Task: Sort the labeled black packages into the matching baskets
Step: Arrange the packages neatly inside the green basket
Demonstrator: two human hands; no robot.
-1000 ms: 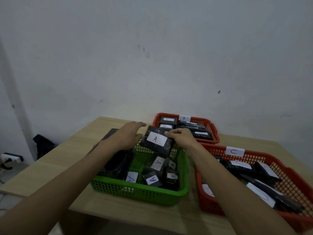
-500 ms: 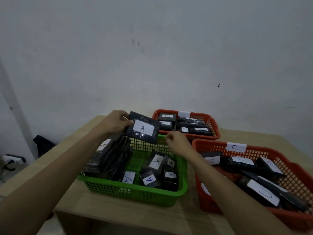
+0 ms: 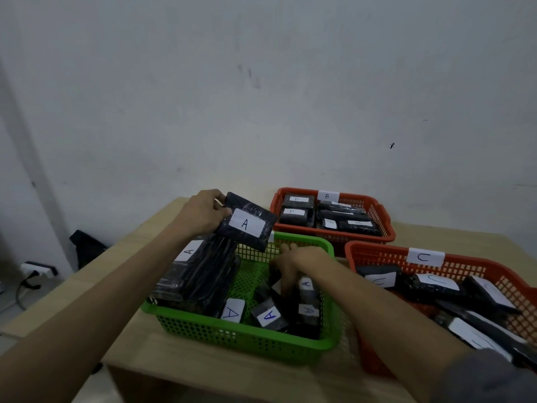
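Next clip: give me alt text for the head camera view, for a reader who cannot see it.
A person's left hand holds a black package labeled A above a green basket of A packages, while the right hand reaches down among them. Two red baskets, tagged B and C, sit to the right on a wooden table.

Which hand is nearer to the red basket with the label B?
Right. The right hand is down in the green basket, just in front of the B basket; the left hand is farther left, gripping an A package.
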